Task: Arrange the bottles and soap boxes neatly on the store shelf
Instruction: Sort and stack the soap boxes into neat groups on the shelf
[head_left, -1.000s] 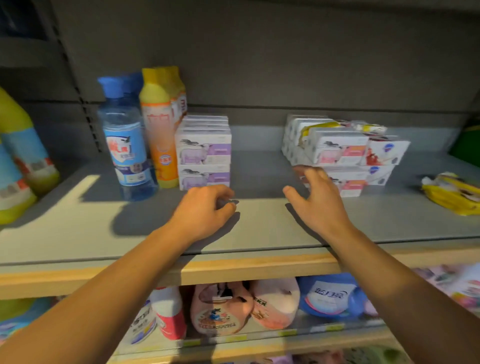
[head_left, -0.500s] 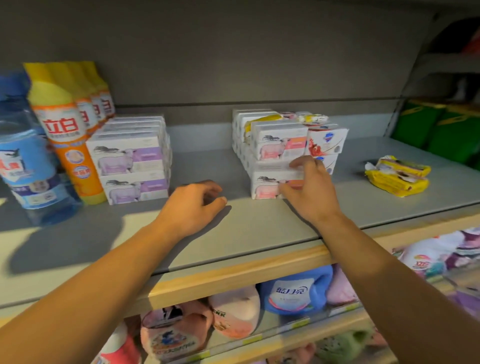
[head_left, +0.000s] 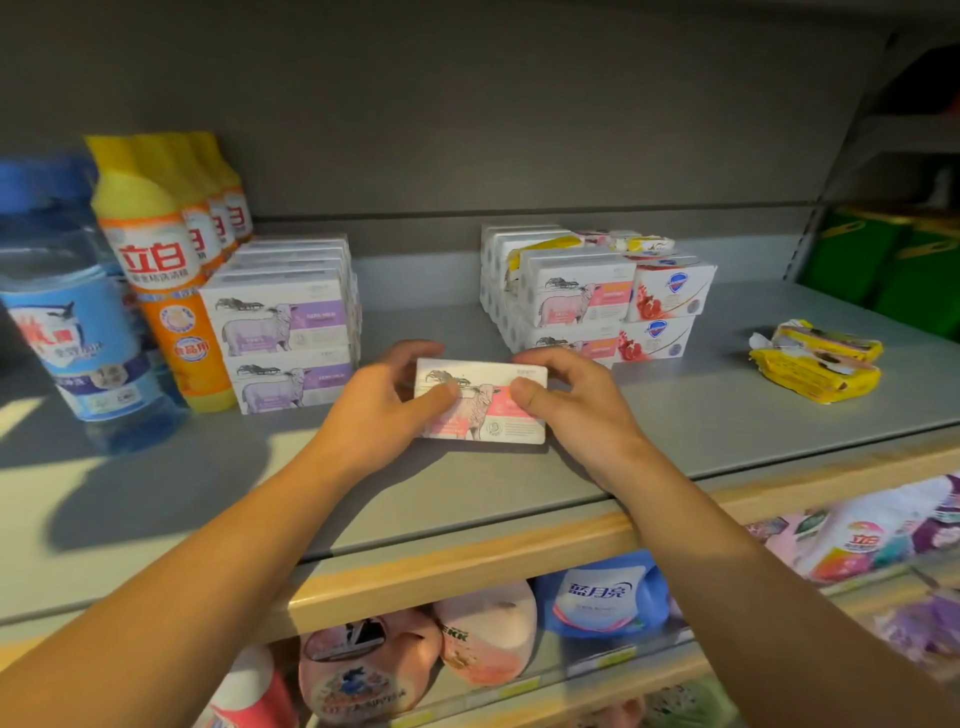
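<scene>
Head view: both hands are on one soap box (head_left: 483, 402), white with a pink sheep print, held between them over the grey shelf (head_left: 675, 415), near the front and about midway along it. The left hand (head_left: 384, 410) clamps the box's left end, thumb across its front face and fingers curled behind the top edge. The right hand (head_left: 571, 405) pinches the right end the same way, thumb on the front and fingers over the top. The box faces the camera, long side level.

Farther back on the right stands the pink stack (head_left: 576, 306) of matching boxes, with red-and-white boxes (head_left: 670, 291) touching its right side. On the left sits the purple stack (head_left: 285, 332), just beside an orange bottle (head_left: 166, 270) and a blue bottle (head_left: 78, 322). Yellow packets (head_left: 815, 361) lie far right.
</scene>
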